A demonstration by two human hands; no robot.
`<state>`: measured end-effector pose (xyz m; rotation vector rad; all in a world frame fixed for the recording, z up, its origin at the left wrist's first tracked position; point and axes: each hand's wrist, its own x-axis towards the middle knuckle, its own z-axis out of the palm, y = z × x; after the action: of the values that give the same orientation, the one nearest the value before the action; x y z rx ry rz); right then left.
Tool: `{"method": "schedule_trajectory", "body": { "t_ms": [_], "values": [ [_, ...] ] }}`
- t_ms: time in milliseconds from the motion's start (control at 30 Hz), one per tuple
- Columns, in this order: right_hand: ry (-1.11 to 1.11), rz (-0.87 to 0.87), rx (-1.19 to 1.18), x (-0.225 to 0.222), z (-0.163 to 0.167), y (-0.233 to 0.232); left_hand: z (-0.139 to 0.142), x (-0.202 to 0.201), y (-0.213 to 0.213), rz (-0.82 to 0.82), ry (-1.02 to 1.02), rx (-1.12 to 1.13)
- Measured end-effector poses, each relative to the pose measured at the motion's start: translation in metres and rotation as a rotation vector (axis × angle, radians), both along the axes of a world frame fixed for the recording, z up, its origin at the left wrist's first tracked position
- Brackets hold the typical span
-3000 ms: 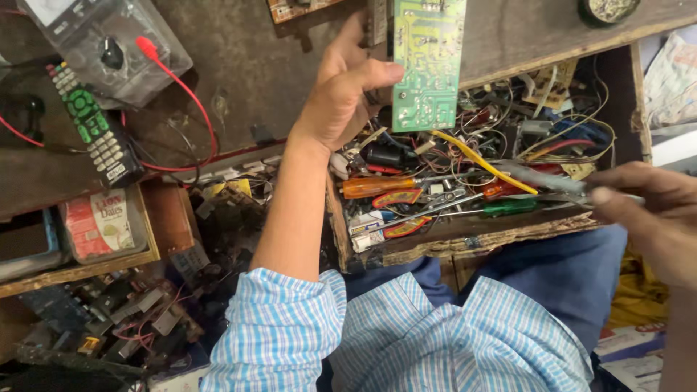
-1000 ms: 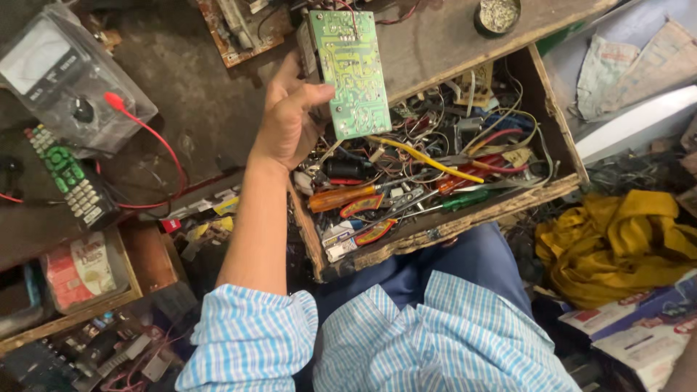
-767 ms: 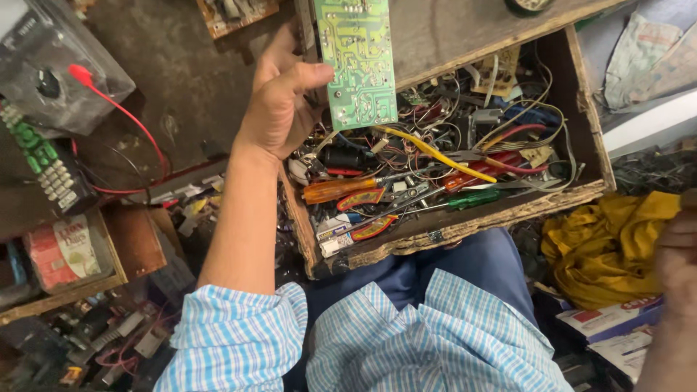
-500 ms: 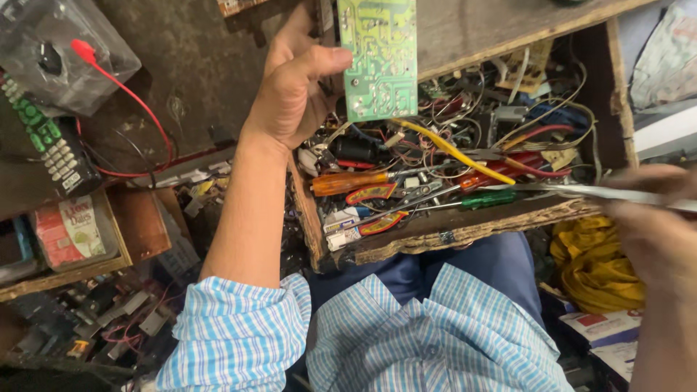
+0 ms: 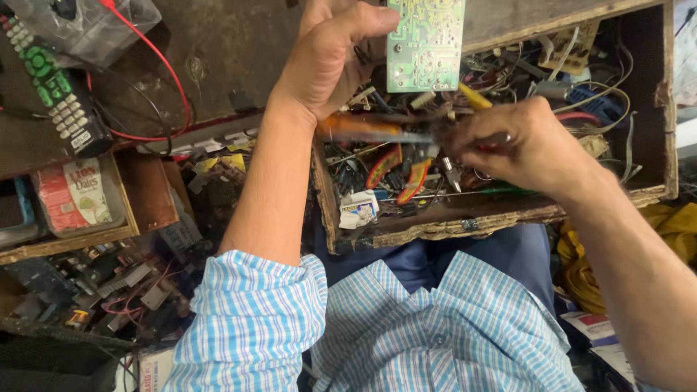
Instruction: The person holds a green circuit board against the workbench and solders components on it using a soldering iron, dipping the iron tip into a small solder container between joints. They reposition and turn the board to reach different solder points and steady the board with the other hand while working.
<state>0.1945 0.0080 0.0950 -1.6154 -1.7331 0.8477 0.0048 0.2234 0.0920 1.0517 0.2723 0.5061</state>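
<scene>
1. My left hand [image 5: 330, 62] is closed on the left edge of the green circuit board [image 5: 425, 43], thumb over the front, holding it upright above the open wooden drawer [image 5: 501, 218] — solder side toward me.
2. My right hand [image 5: 526, 145] is curled shut around a thin metal tool [image 5: 406, 136] whose tip points left, just below the board's lower edge. The tool is blurred, so I cannot tell what kind it is or whether it touches the board.
3. As I judge it, the board is out and in hand, and the tool is brought near; any work on the board itself is not yet visibly begun.
4. The drawer under my hands is crammed with loose wires, small parts and an orange-handled screwdriver [image 5: 348, 127] lying just beside the tool.
5. The tabletop [image 5: 218, 65] beyond is dark and worn — a remote control [image 5: 47, 87] lies on it at the left, with a red wire [image 5: 170, 87] looping beside it.
6. A wooden tray [image 5: 123, 203] with a red packet sits lower left, above more heaped electronic scrap; yellow cloth [image 5: 668, 225] shows at the right.
</scene>
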Motion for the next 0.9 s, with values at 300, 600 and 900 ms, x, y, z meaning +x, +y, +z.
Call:
{"method": "schedule_trajectory", "body": {
  "t_ms": [300,600,900],
  "values": [
    [-0.059,-0.282,-0.262,0.010,0.018,-0.025,0.005,-0.001,-0.003,0.015,0.029,-0.044],
    [0.514,-0.725,0.144,0.070,-0.011,-0.167,0.004,0.000,-0.002,-0.022,-0.035,-0.115],
    [0.795,-0.841,0.217,0.065,-0.023,-0.199,-0.012,-0.003,0.001,-0.029,-0.019,-0.201]
  ]
}}
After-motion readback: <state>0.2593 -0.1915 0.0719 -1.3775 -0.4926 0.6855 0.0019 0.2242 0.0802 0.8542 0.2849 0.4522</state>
